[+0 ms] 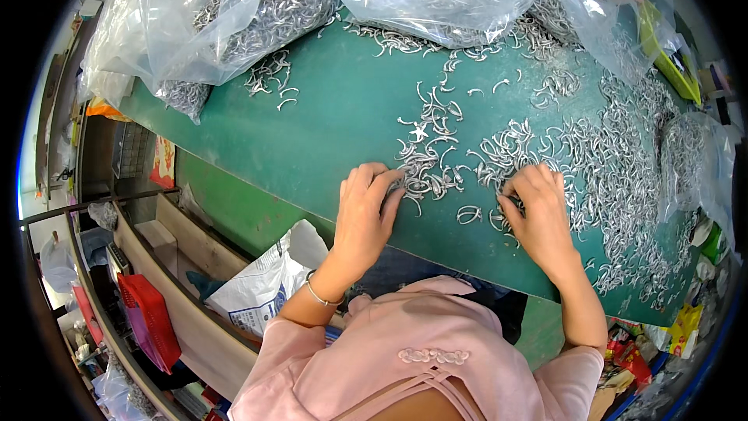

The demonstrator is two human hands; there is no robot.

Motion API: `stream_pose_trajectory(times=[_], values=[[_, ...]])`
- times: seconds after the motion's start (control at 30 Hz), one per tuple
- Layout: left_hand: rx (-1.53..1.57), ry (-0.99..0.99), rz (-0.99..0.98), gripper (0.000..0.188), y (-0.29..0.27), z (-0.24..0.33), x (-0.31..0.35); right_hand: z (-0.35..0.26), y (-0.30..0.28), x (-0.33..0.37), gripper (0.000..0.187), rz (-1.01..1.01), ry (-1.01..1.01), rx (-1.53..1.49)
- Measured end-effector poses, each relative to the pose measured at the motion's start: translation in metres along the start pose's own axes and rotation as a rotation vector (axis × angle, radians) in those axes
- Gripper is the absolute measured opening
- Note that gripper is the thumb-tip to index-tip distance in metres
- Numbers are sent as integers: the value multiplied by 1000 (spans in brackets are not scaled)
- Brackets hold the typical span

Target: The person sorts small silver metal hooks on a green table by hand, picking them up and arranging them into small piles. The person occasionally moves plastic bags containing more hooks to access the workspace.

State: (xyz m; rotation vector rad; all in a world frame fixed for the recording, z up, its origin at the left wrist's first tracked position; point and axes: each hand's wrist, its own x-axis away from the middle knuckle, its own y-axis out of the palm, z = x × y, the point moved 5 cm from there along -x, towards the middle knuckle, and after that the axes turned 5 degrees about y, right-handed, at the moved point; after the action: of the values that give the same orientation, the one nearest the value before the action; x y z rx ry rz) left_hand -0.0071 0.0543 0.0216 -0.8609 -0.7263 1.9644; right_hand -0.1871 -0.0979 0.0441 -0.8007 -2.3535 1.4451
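**Left hand and right hand down at the curved metal pieces**

Your two hands are both on the near side of the green bench, well apart from each other, backs up and fingers bent. Your left hand is partly open: the thumb stands off from the forefinger with a gap between them, and the fingertips reach the left edge of a small heap. You cannot be seen clearly to grip a piece there; the tips meet the clutter, so I cannot tell whether one is pinched.

Your right hand is curled tighter, thumb drawn in near the forefinger, at the near edge of a second heap. Its fingertips are partly hidden among the pieces, so I cannot tell what it has hold of, if anything.

The silver-coloured pieces lie in those two heaps and in a broad, dense spread along the right of the bench. A few loose ones sit between your hands, nearer the right one. A star-shaped piece lies just beyond your left fingertips, among the others.

Along the far side, clear plastic bags hold more pieces. A bracelet circles your left wrist.
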Motion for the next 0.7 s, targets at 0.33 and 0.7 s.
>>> stream_pose_trajectory(times=[0.33, 0.7], values=[[26, -10, 23, 30, -5, 5, -2, 5, 1, 9, 18, -4, 66, 63], [1464, -630, -327, 33, 18, 16, 22, -34, -4, 3, 13, -151, -14, -485]])
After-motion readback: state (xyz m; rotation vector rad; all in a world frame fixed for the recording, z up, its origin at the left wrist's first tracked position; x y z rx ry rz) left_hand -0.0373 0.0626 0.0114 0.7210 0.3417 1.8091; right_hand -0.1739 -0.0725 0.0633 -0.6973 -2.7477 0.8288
